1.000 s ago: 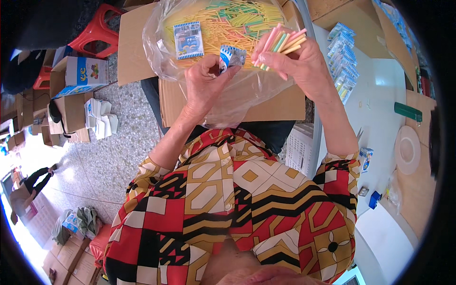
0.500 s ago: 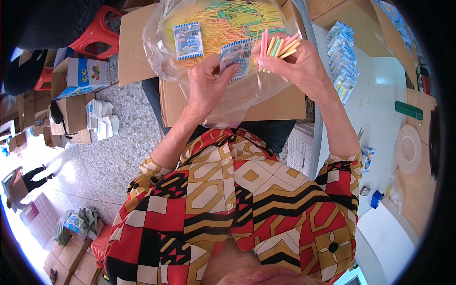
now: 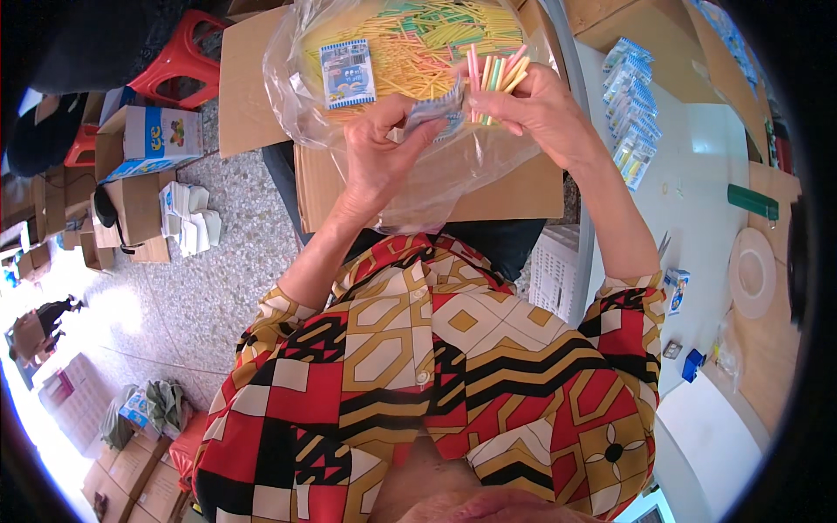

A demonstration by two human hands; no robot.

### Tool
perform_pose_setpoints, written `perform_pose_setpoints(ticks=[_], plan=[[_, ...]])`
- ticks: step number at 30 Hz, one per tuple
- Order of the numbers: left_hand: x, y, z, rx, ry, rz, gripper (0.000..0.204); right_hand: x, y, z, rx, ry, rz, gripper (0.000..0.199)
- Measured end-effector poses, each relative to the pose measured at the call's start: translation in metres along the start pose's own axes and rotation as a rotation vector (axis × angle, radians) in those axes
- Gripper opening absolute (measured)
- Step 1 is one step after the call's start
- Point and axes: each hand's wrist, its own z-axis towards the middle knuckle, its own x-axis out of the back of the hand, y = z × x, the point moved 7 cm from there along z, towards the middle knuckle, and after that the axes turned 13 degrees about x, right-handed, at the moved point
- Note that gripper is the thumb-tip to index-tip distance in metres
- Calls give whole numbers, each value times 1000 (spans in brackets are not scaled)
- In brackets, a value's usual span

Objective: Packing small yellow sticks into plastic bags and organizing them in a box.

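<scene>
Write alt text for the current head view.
A person's right hand holds a bunch of pastel sticks beside a packet in the left hand, above a clear plastic bag of loose sticks in an open cardboard box. More packets lie in a row on a pale table at right.

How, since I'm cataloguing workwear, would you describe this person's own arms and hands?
The left hand and right hand wear no gloves. Printed sleeves, with geometric shapes in red, black, cream and mustard, leave the forearms bare down to the wrists.
</scene>
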Motion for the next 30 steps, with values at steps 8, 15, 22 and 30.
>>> perform_pose_setpoints(ticks=[8,15,22,30], plan=[[-6,5,2,32,-105,-33,16,4,4,3,-10,-75,-98,21],[-3,-7,3,63,-35,13,12,-3,-3,2,4,-75,-70,20],[-5,-22,1,160,-34,-224,12,-3,-28,0,78,4,64,19],[-8,-22,-1,160,-45,-211,17,-22,-56,-3,233,-14,74,12]])
